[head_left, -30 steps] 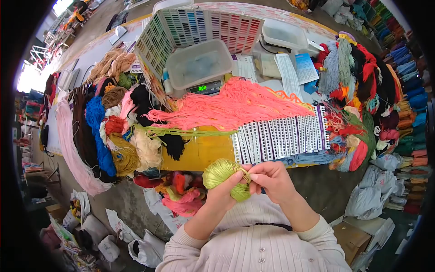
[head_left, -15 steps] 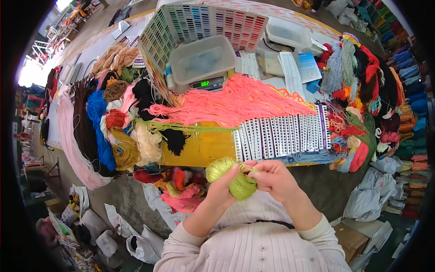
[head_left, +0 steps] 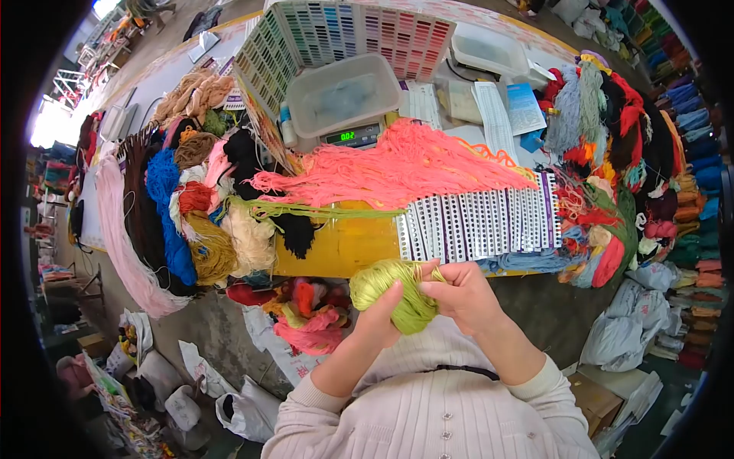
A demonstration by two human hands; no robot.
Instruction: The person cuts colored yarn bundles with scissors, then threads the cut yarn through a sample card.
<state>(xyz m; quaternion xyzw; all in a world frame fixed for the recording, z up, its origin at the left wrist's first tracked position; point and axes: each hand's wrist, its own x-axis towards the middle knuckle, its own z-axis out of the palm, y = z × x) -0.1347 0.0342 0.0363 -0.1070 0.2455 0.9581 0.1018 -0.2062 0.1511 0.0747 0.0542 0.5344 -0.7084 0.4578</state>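
Note:
Just in front of the table edge, a bundle of yellow-green thread [head_left: 401,302] is held up before my body. My left hand [head_left: 380,317] grips it from the left and below, thumb laid over the strands. On the other side, my right hand [head_left: 457,292] pinches strands at the bundle's upper right, fingertips pressed together. Beyond the hands lie a row of white punched thread cards [head_left: 478,226] and long green strands [head_left: 329,214]. A big heap of coral-pink thread [head_left: 397,168] spreads behind them.
A clear plastic tub [head_left: 344,96] sits on a scale [head_left: 354,136] reading 0.02, with a folding colour chart [head_left: 367,34] standing behind. Thread piles crowd both table ends, including blue yarn [head_left: 164,206]. White plastic bags [head_left: 248,405] lie on the floor.
My right hand has shifted slightly right and turned, with its fingers at the bundle's edge. The bundle shows more of its loose strands, and both hands keep their hold.

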